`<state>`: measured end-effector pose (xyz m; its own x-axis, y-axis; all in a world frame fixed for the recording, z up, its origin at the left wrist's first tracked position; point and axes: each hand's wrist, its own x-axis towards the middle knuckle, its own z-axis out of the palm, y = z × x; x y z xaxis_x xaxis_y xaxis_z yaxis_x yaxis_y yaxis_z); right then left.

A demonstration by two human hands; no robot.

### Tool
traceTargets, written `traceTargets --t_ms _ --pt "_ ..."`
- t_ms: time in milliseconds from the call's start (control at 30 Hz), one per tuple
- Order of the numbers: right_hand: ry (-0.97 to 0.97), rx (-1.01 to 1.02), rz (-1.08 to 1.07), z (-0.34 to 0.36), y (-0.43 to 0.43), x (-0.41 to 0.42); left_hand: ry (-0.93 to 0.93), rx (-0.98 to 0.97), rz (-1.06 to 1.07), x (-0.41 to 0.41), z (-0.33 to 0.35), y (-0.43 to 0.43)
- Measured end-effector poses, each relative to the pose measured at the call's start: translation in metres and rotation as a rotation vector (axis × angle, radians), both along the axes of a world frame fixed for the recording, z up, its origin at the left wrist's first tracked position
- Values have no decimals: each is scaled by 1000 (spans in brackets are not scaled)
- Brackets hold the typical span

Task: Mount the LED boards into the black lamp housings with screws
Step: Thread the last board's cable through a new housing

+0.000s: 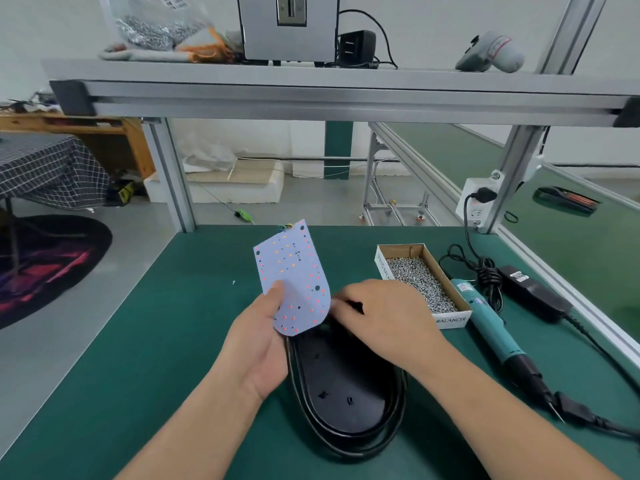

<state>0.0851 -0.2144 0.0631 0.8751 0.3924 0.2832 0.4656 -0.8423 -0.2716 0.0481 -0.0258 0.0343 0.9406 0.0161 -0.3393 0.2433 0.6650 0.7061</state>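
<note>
A white LED board [294, 268] dotted with small red and orange LEDs stands tilted up above the green mat, its rounded end low. My left hand [263, 337] pinches its lower left edge, thumb on the face. Under it lies an oval black lamp housing [346, 393], open side up. My right hand [384, 317] reaches over the housing's far end beside the board's right edge, fingers curled; what they hold is hidden. Short wires [287, 226] show at the board's top.
A cardboard box of silver screws [420, 280] sits right of the hands. Beside it lies a teal electric screwdriver [491, 323] with its black power adapter [533, 292] and cable. An aluminium shelf frame [346, 98] crosses overhead. One loose screw [233, 282] lies on the mat [156, 341].
</note>
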Motion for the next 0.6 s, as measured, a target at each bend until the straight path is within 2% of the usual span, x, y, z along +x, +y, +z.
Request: traceTargets --t_ms 167,433,600 --pt "41 30 -18 -1 -4 6 -32 -121 50 4 -4 4" --pt "-123 -212 -22 -3 7 11 -83 -185 -6 7 -14 -3" --pt "-169 -280 73 1 12 10 -126 -252 -20 8 -17 -2"
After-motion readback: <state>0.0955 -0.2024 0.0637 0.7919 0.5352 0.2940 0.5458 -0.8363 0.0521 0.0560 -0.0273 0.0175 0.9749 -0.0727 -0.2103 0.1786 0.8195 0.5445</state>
